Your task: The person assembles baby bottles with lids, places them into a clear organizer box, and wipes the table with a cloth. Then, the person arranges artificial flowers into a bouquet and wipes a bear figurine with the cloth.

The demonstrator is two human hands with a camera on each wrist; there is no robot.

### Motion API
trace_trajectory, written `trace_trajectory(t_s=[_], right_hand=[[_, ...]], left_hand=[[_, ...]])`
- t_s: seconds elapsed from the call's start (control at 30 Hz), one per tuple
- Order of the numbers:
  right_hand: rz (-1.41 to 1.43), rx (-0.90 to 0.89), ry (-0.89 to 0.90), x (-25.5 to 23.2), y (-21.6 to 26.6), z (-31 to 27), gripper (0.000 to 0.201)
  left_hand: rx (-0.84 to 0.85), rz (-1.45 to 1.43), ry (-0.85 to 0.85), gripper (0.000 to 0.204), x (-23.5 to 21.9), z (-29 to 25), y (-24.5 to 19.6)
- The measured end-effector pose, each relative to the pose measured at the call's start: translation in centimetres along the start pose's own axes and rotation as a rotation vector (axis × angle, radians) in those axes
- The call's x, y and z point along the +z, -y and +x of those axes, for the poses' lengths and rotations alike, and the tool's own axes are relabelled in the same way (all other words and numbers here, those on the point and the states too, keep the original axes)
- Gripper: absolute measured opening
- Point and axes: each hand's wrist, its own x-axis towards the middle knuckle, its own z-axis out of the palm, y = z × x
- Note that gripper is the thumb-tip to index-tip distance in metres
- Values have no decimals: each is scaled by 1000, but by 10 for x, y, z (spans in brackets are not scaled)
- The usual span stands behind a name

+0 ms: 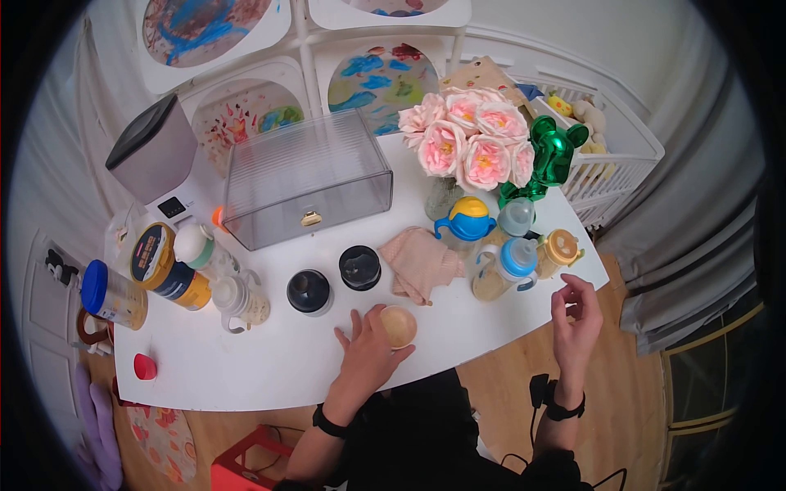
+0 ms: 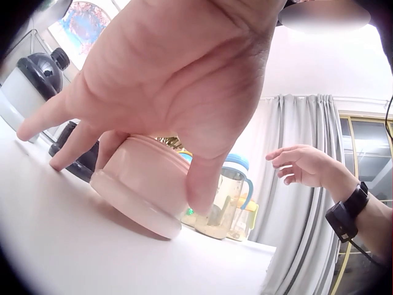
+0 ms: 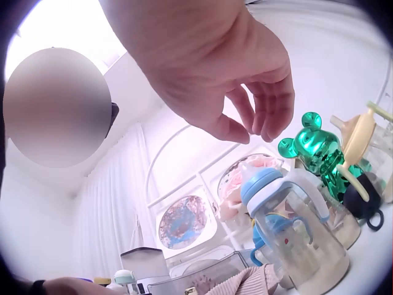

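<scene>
Left wrist: pink container (image 2: 138,187) in grip beneath left hand (image 2: 166,80)

No text, brand or number can be read with certainty. Orange-yellow lettering is borne by the dark round face of a yellow and dark-blue cylindrical tub (image 1: 170,266), but its characters are too small and blurred to be made out. Small pale marks are shown on the black rectangular panel (image 1: 172,207) of a grey-bodied, black-lidded appliance (image 1: 155,159); these cannot be deciphered either.
</scene>
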Motion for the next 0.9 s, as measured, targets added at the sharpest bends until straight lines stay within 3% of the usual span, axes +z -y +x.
trace_trajectory(t_s=[0.07, 0.1, 0.2, 0.23, 0.33, 0.4, 0.47, 0.6, 0.63, 0.67, 0.7, 0.73, 0.8, 0.9], right_hand=[[2, -121, -43, 10, -1, 4, 40], [17, -98, 18, 15, -7, 5, 57], [-126, -186, 48, 38, -5, 10, 72], [-160, -138, 100, 44, -3, 10, 80], [-61, -40, 108, 64, -11, 13, 80], [-51, -74, 77, 70, -17, 15, 77], [-28, -14, 37, 72, -16, 15, 73], [-65, -9, 43, 46, 21, -5, 68], [-33, 24, 84, 39, 37, -10, 67], [-32, 27, 91, 33, 47, -14, 67], [50, -7, 208, 27, 55, -18, 68], [132, -44, 322, 25, 59, -21, 69], [226, -32, 399, 30, 61, -29, 73], [590, 59, 611, 43, 72, -41, 80]], left_hand=[[5, 10, -6, 85, 7, 4, 1], [15, 22, -7, 87, 8, 3, 2], [11, 3, -7, 94, 0, -5, 0], [5, 4, -10, 94, -3, -9, 2], [25, -36, -4, 95, -16, -30, 20], [10, 166, 96, 87, -27, -48, 29], [21, 218, 82, 82, -34, -66, 44], [-50, 258, 70, 76, -54, -82, 48], [-58, 259, 74, 76, -59, -83, 44], [2, 48, 43, 79, -64, -79, 36], [64, -164, 9, 81, -68, -75, 27], [62, -165, 6, 81, -69, -70, 16], [281, -357, -87, 83, -64, -60, -8], [328, -441, -64, 80, -50, -50, -24]])
